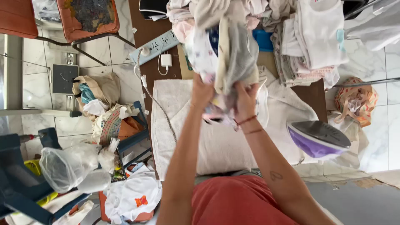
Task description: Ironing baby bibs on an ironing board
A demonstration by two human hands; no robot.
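Observation:
Both my hands are raised over a table padded with a white towel [216, 146]. My left hand [201, 92] and my right hand [246, 100] each grip the lower edge of a bundle of small garments [227, 54] in white, beige, grey and a dark blue print. The bundle hangs in front of the camera and hides part of the table behind it. A red string bracelet circles my right wrist. A purple and white iron [317, 138] stands tilted on the towel's right end, beside my right forearm.
A pile of folded light clothes [310, 41] lies at the table's far right. A white power strip [155, 46] with a charger sits at the far left. On the floor to the left are bags, a clear plastic bag [68, 166] and blue stools.

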